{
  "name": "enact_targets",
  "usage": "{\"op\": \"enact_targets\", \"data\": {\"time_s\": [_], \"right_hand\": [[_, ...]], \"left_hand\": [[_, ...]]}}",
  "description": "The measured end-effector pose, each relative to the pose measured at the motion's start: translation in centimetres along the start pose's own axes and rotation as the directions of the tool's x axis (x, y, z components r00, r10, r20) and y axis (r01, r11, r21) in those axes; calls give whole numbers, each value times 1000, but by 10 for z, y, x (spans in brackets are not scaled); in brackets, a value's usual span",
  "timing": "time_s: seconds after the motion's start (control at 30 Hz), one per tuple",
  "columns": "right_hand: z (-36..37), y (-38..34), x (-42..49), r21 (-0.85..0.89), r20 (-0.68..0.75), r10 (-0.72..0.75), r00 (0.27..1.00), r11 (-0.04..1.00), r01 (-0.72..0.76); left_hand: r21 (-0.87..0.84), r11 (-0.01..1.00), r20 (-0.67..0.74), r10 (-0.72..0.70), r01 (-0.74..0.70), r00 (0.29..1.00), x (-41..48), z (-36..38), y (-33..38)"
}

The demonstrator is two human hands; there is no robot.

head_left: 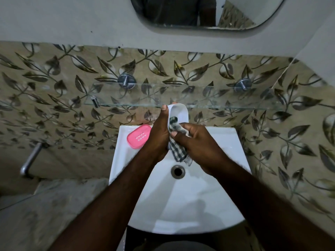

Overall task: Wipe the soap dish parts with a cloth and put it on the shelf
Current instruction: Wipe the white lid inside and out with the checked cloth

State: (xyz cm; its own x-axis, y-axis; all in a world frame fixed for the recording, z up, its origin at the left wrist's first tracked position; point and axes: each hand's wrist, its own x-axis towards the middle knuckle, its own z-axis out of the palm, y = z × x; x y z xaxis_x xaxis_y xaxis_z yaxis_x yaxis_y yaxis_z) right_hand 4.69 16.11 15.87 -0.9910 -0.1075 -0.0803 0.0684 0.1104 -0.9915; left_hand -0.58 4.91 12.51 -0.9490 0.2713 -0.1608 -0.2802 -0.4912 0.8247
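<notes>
Hands: left hand (159,134) curls round white soap dish base (181,113), thumb along its rim; right hand (195,140) grips checked cloth (178,151), pressing it into the base.
Base: held upright over sink (226,138) (towards its back edge), just in front of glass shelf (217,98).
Pink drainer insert (138,135): flat on the sink's back-left ledge.

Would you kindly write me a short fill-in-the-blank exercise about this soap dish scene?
1. The left hand holds the ____ soap dish base.
2. The right hand wipes it with a checked ____.
3. The ____ perforated tray rests on the sink rim.
Missing words: white; cloth; pink.
</notes>
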Motion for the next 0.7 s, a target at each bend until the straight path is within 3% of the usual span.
{"op": "enact_targets", "data": {"time_s": [0.07,0.2,0.27,0.37,0.43,0.5,0.57,0.63,0.7], "right_hand": [[-2,1,0,21,54,34,998,999,-36],[-3,-24,15,286,-60,46,997,958,-27],[0,-30,18,343,-49,9,999,939,9],[-2,-23,13,196,24,-62,998,979,56],[-6,-17,8,-38,58,-114,992,993,116],[-7,-12,3,-344,101,-195,976,913,218],[-5,-8,1,-591,166,-210,963,761,268],[-7,-5,1,-642,186,-140,973,732,228],[-16,-5,4,-458,133,-66,989,881,120]], "left_hand": [[45,999,-17,-30,31,999,0,0,1],[10,1000,53,23,-24,998,-4,13,-2],[-6,998,78,65,-65,995,-4,15,-1],[-10,999,48,44,-43,998,-2,12,9],[-14,1000,-7,-14,14,1000,0,9,17],[36,997,-73,-69,71,995,3,3,17],[78,990,-95,-106,113,990,4,-1,14],[78,987,-65,-133,138,989,7,-4,10],[36,986,-36,-161,162,986,8,-3,12]]}}
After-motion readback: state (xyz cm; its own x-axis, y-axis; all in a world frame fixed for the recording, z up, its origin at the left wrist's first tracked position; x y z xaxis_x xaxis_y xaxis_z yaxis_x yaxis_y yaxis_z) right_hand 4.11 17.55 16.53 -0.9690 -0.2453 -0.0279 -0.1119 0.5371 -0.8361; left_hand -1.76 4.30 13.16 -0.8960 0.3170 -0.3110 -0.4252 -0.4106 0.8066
